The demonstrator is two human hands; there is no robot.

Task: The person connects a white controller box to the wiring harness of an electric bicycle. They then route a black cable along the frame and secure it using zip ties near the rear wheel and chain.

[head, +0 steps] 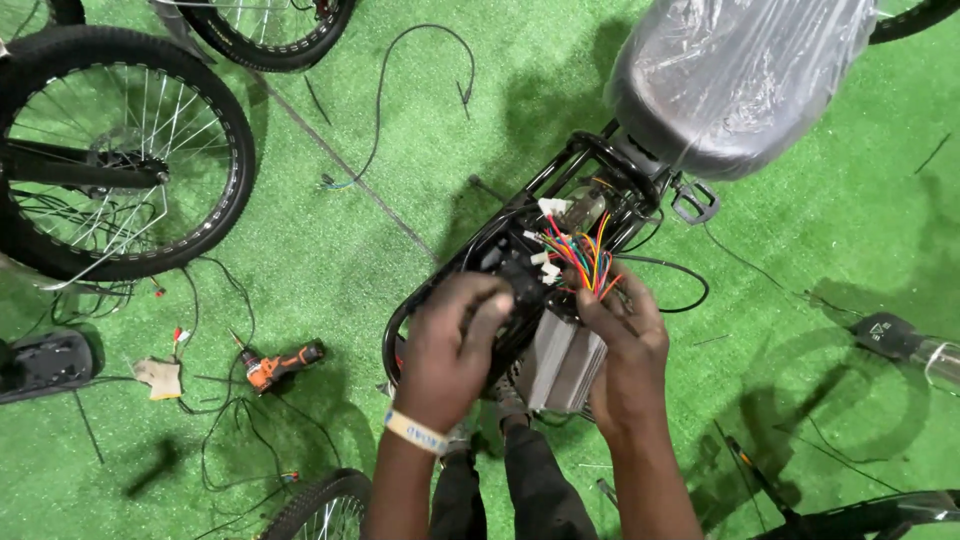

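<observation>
I look down on the rear of a black bicycle frame (540, 185) with a plastic-wrapped saddle (735, 75). A silver finned controller box (562, 362) sits in the frame's rear rack. A bundle of coloured wires (585, 258) with white connectors rises from it. My left hand (455, 345), with a pale wristband, presses on the black frame and cables just left of the box. My right hand (622, 345) grips the box's right side at the base of the wires.
An orange and black cordless drill (280, 365) lies on the green turf at left among loose black cables. A bicycle wheel (105, 165) stands at upper left, another tyre (320, 505) at the bottom. A bike part (900, 340) lies at right.
</observation>
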